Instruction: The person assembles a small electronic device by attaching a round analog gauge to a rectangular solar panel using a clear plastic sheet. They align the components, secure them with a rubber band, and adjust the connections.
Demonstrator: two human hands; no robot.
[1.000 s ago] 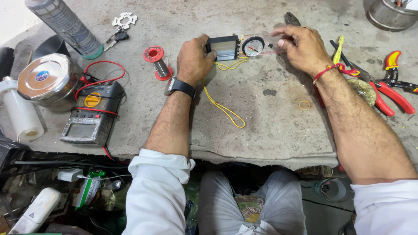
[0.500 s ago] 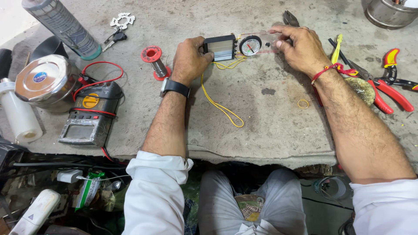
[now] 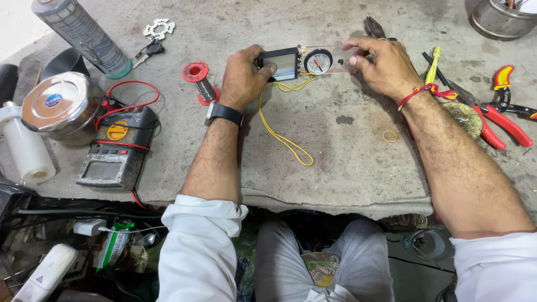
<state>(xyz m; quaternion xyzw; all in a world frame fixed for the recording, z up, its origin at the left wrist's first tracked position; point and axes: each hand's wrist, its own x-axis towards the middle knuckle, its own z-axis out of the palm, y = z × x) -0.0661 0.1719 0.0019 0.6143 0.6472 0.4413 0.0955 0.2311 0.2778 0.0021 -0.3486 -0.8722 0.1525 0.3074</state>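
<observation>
A clear flat compass with a round dial lies on the grey bench top. A small dark mirror lid is at its left end. My left hand, with a black wristband, grips that lid end. My right hand, with a red thread at the wrist, pinches the clear plate's right end. A yellow cord runs from the compass toward me across the bench.
A multimeter with red leads, a steel tin, a grey can, a white roll, keys and a red spool sit left. Red-handled cutters, pliers, a steel pot and a yellow band lie right.
Both hands hold the compass as before. The view has shifted slightly, so the compass sits a little higher in the picture.
</observation>
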